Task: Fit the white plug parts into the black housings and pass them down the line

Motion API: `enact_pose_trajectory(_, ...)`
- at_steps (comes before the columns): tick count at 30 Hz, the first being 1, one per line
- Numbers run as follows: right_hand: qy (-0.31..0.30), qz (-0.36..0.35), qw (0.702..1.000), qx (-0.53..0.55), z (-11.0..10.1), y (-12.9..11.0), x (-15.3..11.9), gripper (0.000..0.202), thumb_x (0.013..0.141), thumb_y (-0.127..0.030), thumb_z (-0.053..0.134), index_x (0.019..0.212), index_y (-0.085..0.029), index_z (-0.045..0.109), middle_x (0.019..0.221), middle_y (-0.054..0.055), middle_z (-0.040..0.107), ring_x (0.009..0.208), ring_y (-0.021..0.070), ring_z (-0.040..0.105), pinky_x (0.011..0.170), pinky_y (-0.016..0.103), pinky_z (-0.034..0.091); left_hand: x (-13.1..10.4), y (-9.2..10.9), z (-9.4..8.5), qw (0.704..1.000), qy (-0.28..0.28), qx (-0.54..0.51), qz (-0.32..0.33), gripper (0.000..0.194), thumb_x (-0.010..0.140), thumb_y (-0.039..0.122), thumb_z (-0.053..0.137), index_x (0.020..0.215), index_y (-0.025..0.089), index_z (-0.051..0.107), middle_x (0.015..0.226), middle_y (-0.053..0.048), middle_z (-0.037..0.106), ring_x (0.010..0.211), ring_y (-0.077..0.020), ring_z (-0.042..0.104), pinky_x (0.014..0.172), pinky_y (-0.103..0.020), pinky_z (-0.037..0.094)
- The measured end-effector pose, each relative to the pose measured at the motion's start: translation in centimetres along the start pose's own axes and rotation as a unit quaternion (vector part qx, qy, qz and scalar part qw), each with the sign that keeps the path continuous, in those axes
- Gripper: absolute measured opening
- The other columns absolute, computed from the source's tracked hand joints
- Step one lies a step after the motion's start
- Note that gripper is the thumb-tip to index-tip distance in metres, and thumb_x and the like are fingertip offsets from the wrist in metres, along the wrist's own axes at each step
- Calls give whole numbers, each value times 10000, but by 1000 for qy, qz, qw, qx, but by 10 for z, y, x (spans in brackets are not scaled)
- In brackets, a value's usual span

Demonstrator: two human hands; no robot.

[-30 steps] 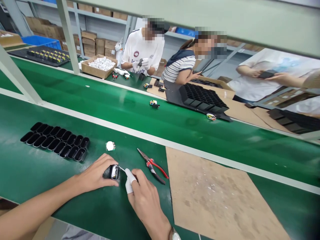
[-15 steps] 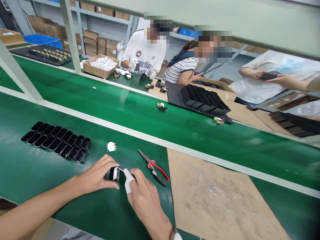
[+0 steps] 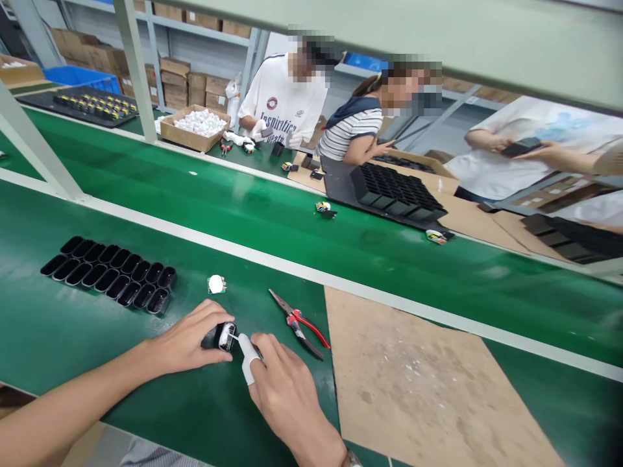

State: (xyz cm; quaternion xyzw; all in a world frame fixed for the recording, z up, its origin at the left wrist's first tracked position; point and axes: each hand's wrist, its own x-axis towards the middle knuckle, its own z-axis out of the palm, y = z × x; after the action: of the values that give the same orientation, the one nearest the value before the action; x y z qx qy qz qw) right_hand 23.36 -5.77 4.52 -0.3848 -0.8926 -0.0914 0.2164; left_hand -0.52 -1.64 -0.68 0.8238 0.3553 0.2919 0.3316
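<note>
My left hand [image 3: 192,340] grips a small black oval case [image 3: 220,338] between thumb and fingers, its open side turned toward my right hand. White material and small electronic parts show inside it. My right hand [image 3: 285,389] wears a white finger cot [image 3: 249,358] on the index finger and pinches a thin, pale tool [image 3: 234,336]. Its tip reaches into the case's opening; the handle is mostly hidden in my palm. Just beyond my left hand lies a small circuit board with a round white top [image 3: 217,284]. Pliers with red and black handles [image 3: 298,319] rest beyond my right hand.
Two rows of black oval cases [image 3: 111,272] stand at left. A brown cardboard sheet [image 3: 413,376] covers the bench at right. Across the green conveyor belt [image 3: 253,207], which carries small assemblies [image 3: 325,209], several people sit near a black tray stack [image 3: 396,191]. A slanted metal post [image 3: 41,139] rises at left.
The tool tip has shifted from the case's upper edge down into its opening, and the case has turned slightly. Assemblies on the belt have moved right.
</note>
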Motion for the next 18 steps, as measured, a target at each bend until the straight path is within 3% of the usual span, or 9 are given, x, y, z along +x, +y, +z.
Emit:
enact_pose_trajectory(9,-9,12,1000,12,-4,4,-8,278,790,33,439,722,-226,510,933,91,572,742,206,503,542,331,369,1,8,-7,997,-41,-35,-51,594,975,211,674,1525,294,467,1386,-79,652,1261,-244,649,1106,-420,544)
enact_pose_trajectory(18,-12,10,1000,1,3,6,-5,271,777,39,469,737,-225,511,932,80,571,760,203,512,566,320,371,3,15,-12,991,-64,-42,-108,709,987,252,631,1611,380,319,1458,12,679,1403,-237,583,1194,-430,470)
